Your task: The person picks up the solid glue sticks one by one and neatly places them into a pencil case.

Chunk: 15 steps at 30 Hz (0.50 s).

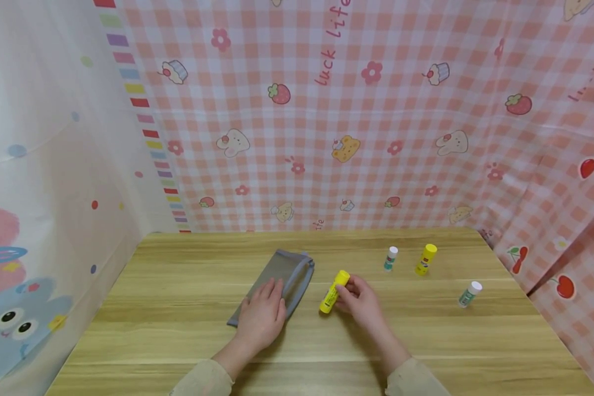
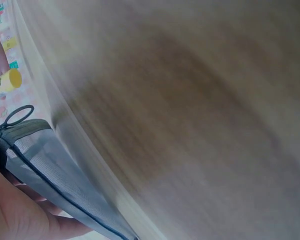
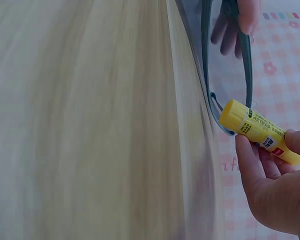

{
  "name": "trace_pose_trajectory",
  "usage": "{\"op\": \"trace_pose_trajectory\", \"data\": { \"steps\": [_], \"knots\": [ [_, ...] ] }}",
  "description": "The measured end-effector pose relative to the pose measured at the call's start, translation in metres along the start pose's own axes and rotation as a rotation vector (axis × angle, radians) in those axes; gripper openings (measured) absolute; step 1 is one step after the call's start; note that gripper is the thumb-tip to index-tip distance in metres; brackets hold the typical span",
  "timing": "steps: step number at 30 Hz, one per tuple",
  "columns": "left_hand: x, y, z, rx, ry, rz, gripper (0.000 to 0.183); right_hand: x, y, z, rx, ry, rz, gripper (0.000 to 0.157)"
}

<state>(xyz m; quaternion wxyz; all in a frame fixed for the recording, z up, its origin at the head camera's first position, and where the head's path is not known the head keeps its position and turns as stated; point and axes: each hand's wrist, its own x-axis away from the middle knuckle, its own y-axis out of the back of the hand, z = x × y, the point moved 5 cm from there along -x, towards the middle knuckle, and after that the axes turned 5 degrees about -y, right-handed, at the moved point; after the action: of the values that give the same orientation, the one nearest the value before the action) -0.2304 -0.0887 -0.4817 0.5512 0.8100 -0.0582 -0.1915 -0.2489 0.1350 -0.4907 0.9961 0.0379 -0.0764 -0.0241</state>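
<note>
A grey mesh zipper pouch (image 1: 262, 283) lies slantwise on the table, its long right side gaping. My left hand (image 1: 263, 314) rests on top of it with the fingers stretched out and the thumb by the rim of the opening. Just right of the pouch, my right hand (image 1: 360, 300) holds a yellow glue stick (image 1: 334, 292) between thumb and fingers, tilted. In the right wrist view, the cap end of this glue stick (image 3: 257, 128) overlaps the end of the pouch's opening. A zipper pull loop (image 2: 20, 115) sticks out from the pouch's end.
On the right of the table stand another yellow glue stick (image 1: 426, 259) and two white-capped green glue sticks, one farther back (image 1: 390, 259) and one nearer the right edge (image 1: 469, 294). A pink checked cloth (image 1: 307, 121) hangs behind the wooden table (image 1: 178, 308).
</note>
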Motion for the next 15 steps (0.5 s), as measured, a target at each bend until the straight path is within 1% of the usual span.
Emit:
{"op": "trace_pose_trajectory", "data": {
  "steps": [2,9,15],
  "knots": [
    [0.0,0.0,0.0,-0.001,0.0,-0.002,0.047,-0.001,-0.005,-0.001,-0.018,-0.009,0.003,0.03],
    [0.0,0.0,0.0,-0.009,0.004,-0.007,0.047,-0.004,-0.023,-0.004,-0.145,-0.036,0.038,0.03],
    [0.0,0.0,0.0,-0.007,0.008,-0.007,0.047,-0.007,-0.034,-0.003,-0.139,-0.051,0.061,0.033]
  ]
}}
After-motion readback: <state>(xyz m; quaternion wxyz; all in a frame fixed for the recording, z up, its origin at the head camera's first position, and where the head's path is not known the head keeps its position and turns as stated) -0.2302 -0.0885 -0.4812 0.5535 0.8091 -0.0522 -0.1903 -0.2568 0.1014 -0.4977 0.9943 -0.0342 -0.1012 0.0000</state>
